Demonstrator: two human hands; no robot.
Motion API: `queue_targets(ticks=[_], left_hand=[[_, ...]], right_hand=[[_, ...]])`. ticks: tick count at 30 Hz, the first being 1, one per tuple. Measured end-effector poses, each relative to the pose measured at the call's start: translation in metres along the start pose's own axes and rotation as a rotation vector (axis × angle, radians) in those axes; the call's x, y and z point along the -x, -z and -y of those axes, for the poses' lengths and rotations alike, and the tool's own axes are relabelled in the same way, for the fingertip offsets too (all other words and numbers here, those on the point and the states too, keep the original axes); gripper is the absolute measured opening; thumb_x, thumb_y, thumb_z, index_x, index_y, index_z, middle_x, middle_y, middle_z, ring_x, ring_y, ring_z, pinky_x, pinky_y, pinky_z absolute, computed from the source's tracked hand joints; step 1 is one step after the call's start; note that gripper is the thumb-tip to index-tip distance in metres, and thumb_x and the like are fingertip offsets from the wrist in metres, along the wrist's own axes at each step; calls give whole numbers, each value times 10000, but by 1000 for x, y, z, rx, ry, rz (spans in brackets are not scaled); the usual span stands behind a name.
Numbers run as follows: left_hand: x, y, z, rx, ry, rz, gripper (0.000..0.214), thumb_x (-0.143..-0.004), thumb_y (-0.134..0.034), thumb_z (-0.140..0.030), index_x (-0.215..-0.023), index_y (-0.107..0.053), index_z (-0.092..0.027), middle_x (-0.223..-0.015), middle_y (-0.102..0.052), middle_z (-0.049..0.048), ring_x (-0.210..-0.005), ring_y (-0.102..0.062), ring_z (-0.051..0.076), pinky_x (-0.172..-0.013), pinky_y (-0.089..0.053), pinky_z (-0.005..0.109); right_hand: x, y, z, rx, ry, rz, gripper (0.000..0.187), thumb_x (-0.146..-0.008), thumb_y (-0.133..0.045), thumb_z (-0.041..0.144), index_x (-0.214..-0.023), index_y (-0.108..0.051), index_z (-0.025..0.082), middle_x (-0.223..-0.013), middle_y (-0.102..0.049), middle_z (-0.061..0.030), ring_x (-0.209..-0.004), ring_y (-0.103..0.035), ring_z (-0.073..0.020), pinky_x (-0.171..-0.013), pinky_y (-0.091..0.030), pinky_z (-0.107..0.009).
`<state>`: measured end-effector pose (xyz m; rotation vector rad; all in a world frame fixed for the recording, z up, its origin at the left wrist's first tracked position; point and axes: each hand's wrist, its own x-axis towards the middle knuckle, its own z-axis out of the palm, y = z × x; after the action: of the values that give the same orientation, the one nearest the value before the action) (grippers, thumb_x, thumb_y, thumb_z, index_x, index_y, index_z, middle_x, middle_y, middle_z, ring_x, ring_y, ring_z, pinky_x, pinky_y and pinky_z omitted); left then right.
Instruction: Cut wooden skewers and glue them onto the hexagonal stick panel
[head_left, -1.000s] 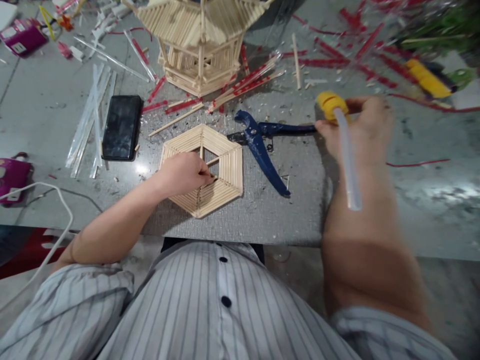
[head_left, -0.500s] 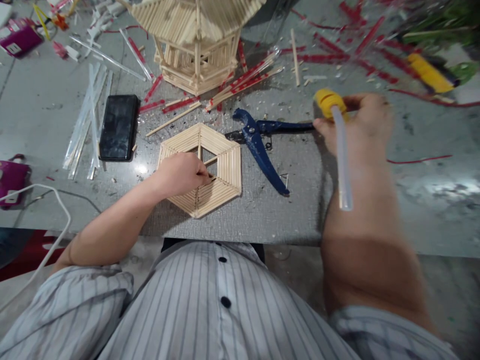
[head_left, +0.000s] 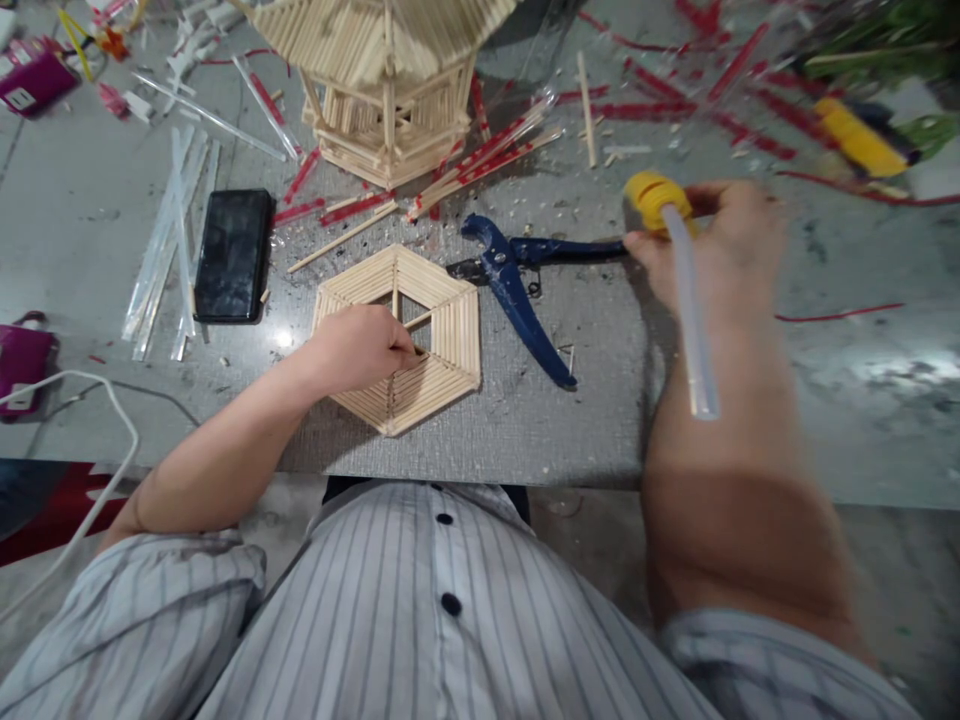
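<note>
A flat hexagonal panel of thin wooden sticks (head_left: pixel 456 335) lies on the table, with spokes crossing its open centre. My left hand (head_left: pixel 360 348) rests over its left side, thumb and fingers pinched at the inner edge; what is between the fingertips is hidden. My right hand (head_left: pixel 739 235) is closed around a yellow glue gun (head_left: pixel 651 195), its front mostly out of sight. From its rear a translucent glue stick (head_left: pixel 694 320) sticks out toward me. Between the hands lies a blue-handled cutter (head_left: pixel 517 295), one handle ending beside my right fingers.
Behind the panel stands a stick-built pavilion model (head_left: pixel 390 110). A black phone (head_left: pixel 234 255) and clear glue sticks (head_left: pixel 169 240) lie at left. Red-patterned wrappers (head_left: pixel 652 108) and loose sticks litter the far side. A white cable (head_left: pixel 112 480) crosses the left table edge.
The glue stick's free end has swung slightly to the right. Both hands keep nearly the same place, and the whole view has shifted a little.
</note>
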<state>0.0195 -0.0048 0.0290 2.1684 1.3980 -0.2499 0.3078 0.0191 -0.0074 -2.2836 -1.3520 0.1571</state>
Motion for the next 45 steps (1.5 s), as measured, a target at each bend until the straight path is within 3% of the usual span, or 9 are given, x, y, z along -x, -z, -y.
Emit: queue_targets(ticks=[6,12,18,24,34,45], left_hand=[[1,2,-2,2,-26,27,244,-742,-551,-223,-810,-784,-252,-754,-737,-10,-657,-602,143,-590,-354,244],[-1,2,0,-23,-21,23,228,-759,-556,-263,-816,-776,-243,-769,-735,-6,-658,-601,139,-591,-346,248],[-2,3,0,-108,-7,46,267,-785,-530,-329,-890,-761,-246,-850,-744,-8,-756,-631,150,-614,-375,237],[0,4,0,-98,-14,54,284,-800,-515,-330,-913,-762,-248,-887,-749,-7,-783,-643,155,-635,-400,238],[1,3,-2,-117,-28,43,284,-819,-504,-337,-912,-761,-261,-890,-749,-15,-752,-640,145,-606,-377,239],[1,4,-3,-133,-31,51,291,-829,-491,-338,-917,-760,-270,-907,-748,-22,-761,-637,142,-608,-366,239]], right_hand=[[1,2,-2,17,26,-5,573,-678,-761,100,-1217,-570,65,-1243,-613,-178,-1195,-546,-300,-995,-393,-394],[1,1,-3,53,70,-7,581,-702,-752,119,-1230,-553,-15,-1252,-596,-219,-1197,-543,-308,-998,-400,-372],[-14,-11,-19,67,95,-50,611,-567,-817,114,-1125,-570,91,-1164,-633,-148,-1107,-585,-313,-965,-424,-497],[-22,-18,-37,23,181,-50,560,-629,-773,191,-1138,-558,100,-1118,-633,-126,-1079,-589,-325,-928,-430,-498],[-6,-2,-5,92,56,34,587,-671,-759,102,-1207,-539,12,-1227,-598,-179,-1171,-551,-308,-999,-403,-455],[-9,-6,-11,82,78,0,567,-655,-762,116,-1176,-552,37,-1200,-612,-178,-1158,-558,-308,-989,-406,-464]])
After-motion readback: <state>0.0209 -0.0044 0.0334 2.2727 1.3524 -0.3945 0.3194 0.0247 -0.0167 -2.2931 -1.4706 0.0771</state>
